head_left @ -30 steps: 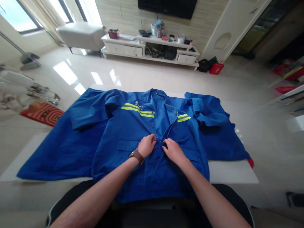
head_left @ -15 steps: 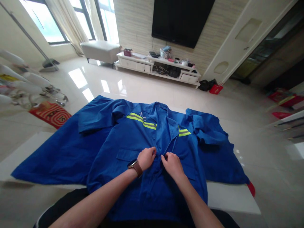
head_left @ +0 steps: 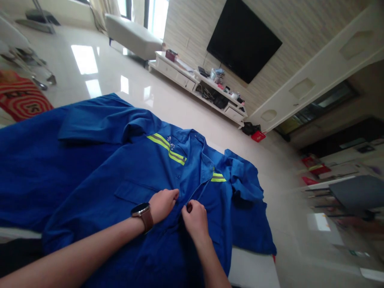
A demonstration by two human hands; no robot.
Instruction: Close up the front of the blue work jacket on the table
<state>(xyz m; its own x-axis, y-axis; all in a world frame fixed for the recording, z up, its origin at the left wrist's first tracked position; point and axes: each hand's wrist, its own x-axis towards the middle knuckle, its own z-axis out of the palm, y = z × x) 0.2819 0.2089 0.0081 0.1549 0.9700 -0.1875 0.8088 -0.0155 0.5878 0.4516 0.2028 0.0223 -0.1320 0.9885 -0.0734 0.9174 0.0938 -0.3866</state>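
A blue work jacket (head_left: 99,180) lies spread front up, its collar pointing away from me. Yellow-green and grey reflective stripes (head_left: 168,150) cross its chest, and the front is open at the neck. My left hand (head_left: 164,205), with a watch (head_left: 142,212) on the wrist, is closed in a pinch on one front edge below a button. Just to its right, my right hand (head_left: 195,218) pinches the opposite front edge. The fingertips of both hands are partly hidden, and I cannot make out a button between them.
More blue cloth (head_left: 27,176) spreads under the sleeves over a white table (head_left: 255,267). On the left is a red patterned bag (head_left: 27,96). Farther off stand a white bench (head_left: 132,38), a low TV cabinet (head_left: 172,72) with clutter and a red bag (head_left: 258,136).
My view has tilted and turned, so the room appears rotated and the jacket lies further left. Both hands stay closed at the jacket's front edges, a little apart.
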